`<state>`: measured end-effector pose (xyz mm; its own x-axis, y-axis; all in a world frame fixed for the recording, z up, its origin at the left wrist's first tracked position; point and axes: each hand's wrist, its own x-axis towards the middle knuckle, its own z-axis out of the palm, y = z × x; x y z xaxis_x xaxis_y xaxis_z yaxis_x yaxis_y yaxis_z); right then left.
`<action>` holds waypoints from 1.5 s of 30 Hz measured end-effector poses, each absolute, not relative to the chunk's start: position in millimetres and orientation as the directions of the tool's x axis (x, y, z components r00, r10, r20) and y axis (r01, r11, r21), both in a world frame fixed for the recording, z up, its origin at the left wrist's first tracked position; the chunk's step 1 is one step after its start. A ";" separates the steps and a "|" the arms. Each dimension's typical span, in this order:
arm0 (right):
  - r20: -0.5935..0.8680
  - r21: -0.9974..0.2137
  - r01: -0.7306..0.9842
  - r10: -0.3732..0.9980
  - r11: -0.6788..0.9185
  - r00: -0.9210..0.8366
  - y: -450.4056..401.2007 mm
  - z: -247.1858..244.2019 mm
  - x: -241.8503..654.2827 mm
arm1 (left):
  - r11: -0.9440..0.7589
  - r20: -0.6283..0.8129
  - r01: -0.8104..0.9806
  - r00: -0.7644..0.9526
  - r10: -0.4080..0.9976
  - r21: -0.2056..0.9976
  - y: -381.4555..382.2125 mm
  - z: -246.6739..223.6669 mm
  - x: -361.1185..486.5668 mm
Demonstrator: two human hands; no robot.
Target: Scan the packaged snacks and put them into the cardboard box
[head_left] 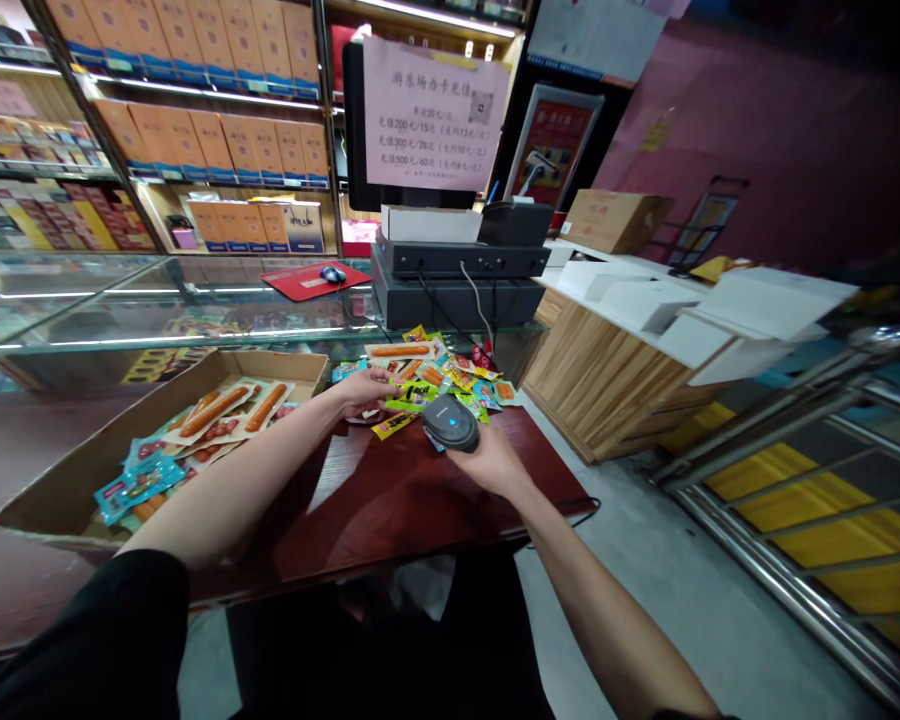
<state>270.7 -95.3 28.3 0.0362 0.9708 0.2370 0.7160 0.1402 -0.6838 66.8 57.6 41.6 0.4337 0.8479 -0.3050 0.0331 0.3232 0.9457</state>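
Note:
My right hand (487, 458) is wrapped round a dark barcode scanner (450, 424), which shows a small blue light on top. The scanner's head points at a heap of small snack packets on the red-brown table (420, 510). My left hand (364, 392) pinches the edge of a green snack packet (414, 396) at the front of that heap. Behind it lie a long sausage packet (403, 351) and several yellow, blue and red packets. Left of my left forearm, an open cardboard box (52, 480) contains sausage packets (214, 411) and blue packets (139, 488).
Beyond the heap stand a cash-register unit (465, 262) with cables and a screen covered by a pink price sheet (435, 115). A mouse (333, 273) rests on a red mat (300, 284) on the glass counter. A wooden cabinet (600, 370) and metal railing (780, 540) are at right.

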 end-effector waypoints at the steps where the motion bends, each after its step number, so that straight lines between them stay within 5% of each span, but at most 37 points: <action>1: 0.236 -0.683 0.716 0.971 0.144 0.030 -94.9 27.5 271.0 | 0.328 -0.304 0.024 0.442 0.844 0.944 58.3 40.6 66.5; 18: 0.253 -0.701 0.691 0.967 0.178 0.007 -80.1 48.7 263.6 | 0.319 -0.273 -0.036 0.432 0.860 0.947 60.8 62.0 52.0; 37: 0.309 -0.699 0.510 0.855 0.501 -0.416 -37.8 86.5 87.7 | 0.233 -0.230 0.082 -0.049 0.972 0.969 -39.1 130.8 -214.8; 45: 0.282 -0.688 0.564 0.884 0.457 -0.373 -37.3 77.4 121.2 | 0.235 -0.242 0.092 0.081 0.967 0.968 -9.8 118.8 -165.3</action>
